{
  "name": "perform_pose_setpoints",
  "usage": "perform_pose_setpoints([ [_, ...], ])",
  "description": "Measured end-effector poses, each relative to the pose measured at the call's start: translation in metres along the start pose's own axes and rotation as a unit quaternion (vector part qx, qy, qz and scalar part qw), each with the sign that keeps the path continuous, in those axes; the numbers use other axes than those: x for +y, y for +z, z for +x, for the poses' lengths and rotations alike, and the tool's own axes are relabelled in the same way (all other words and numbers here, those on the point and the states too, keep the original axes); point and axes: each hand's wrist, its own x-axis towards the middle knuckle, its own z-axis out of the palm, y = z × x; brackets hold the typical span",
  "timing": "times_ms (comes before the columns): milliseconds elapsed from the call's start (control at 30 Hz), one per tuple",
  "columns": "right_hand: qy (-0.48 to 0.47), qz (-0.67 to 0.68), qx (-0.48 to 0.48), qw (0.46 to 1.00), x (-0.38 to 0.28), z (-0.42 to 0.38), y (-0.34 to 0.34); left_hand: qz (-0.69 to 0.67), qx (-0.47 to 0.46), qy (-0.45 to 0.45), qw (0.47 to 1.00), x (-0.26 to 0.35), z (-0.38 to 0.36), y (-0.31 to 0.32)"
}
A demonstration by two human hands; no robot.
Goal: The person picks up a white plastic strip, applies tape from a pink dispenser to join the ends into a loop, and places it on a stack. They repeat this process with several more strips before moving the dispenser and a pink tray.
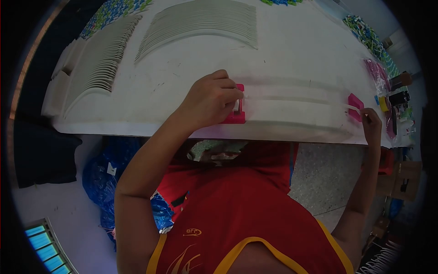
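A thin, pale white strip stretches across the table between two bright pink holders. My left hand is closed over the left pink holder, its fingertips at the strip's left end. The palm hides part of that holder. At the far right, my right hand pinches the strip's other end, just beside the right pink holder. Faint pink staining marks the white table around the left holder.
Stacked curved pale strips lie at the back of the white table, with another stack at the left. At the right edge are a pink plastic packet and yellow tape. A blue plastic bag sits below.
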Motion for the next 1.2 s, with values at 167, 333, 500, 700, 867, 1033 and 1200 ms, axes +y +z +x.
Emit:
perform_pose_setpoints([
  [167,0.001,-0.042,0.008,0.999,0.022,0.008,-0.029,-0.14,-0.049,-0.054,0.987,0.009,0.021,0.006],
  [333,0.027,0.067,-0.055,0.996,0.03,0.018,-0.035,-0.544,-0.054,-0.324,0.772,-0.008,0.019,-0.02],
  [500,0.137,0.527,-0.162,0.823,-0.026,0.018,0.028,-0.749,0.06,-0.292,0.592,-0.045,-0.017,-0.043],
  [700,0.109,0.804,-0.284,0.512,-0.193,0.054,0.115,-0.741,0.069,-0.313,0.589,-0.036,-0.031,-0.046],
  [867,0.131,0.769,-0.42,0.464,-0.291,0.082,0.142,-0.708,0.013,-0.381,0.594,-0.018,-0.02,-0.05],
  [1033,0.141,0.736,-0.463,0.473,-0.312,0.092,0.153,-0.702,-0.007,-0.387,0.598,-0.024,-0.029,-0.057],
  [1200,0.178,0.76,-0.421,0.462,-0.285,0.098,0.153,-0.685,0.044,-0.406,0.603,-0.047,-0.065,-0.072],
])
